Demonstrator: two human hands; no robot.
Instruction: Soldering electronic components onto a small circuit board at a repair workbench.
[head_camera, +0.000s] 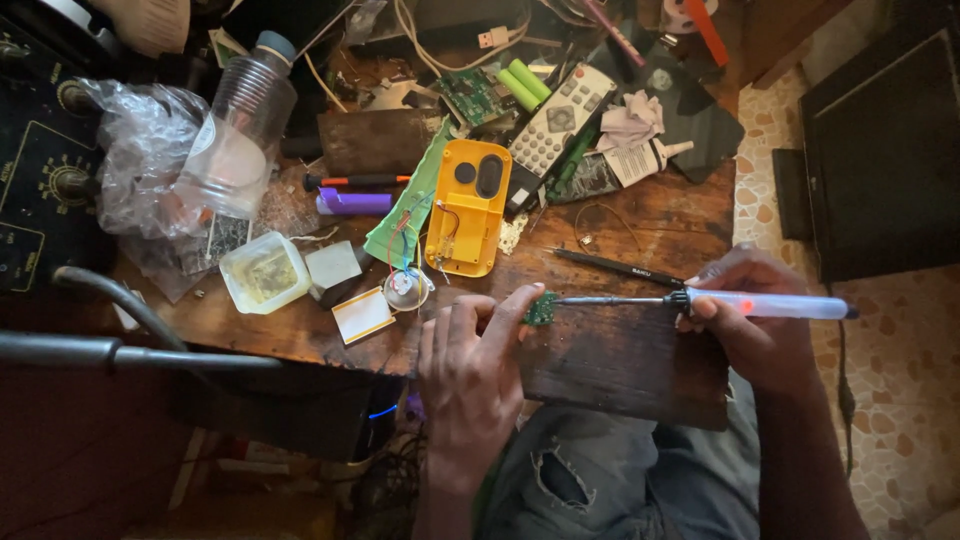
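Your left hand (470, 375) fingers are pinning the light, fragile circuit board (541, 309) at its edge; your right hand (745, 315) is gripping the soldering iron (700, 300) by its handle.

White plastic tube (635, 160) with a paper label, lying beyond the right hand (745, 315). Clear plastic bag (145, 160), crumpled, far left of the left hand (475, 365). Dark flat screen (885, 150) right of the right hand.
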